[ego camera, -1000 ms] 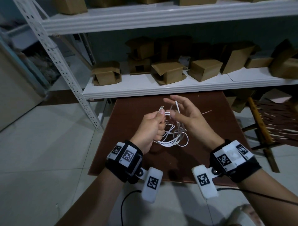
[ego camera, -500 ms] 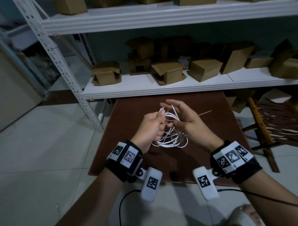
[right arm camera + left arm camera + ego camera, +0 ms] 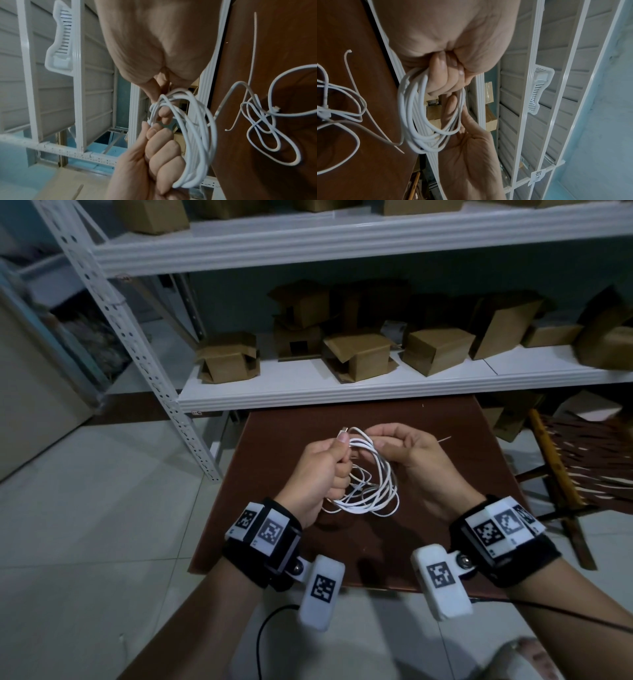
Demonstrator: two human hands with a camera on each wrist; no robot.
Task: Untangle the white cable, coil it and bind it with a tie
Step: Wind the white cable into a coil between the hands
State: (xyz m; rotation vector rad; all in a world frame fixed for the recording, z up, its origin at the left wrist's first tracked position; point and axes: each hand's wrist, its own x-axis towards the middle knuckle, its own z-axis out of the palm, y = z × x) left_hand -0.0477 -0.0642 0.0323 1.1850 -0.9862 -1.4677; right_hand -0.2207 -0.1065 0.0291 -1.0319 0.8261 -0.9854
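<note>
Above one brown table (image 3: pixel 281 440), two hands, left hand (image 3: pixel 315 470), right hand (image 3: pixel 418 457), one white cable (image 3: pixel 373 491)

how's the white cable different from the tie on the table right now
The white cable is long, round and looped into several turns; the tie is a single short, thin, nearly straight strip.

The cable is held up off the table, with the left hand in a closed grip on the loops and the right hand gripping their top; the tie lies loose on the table, untouched.

Both are white.
</note>
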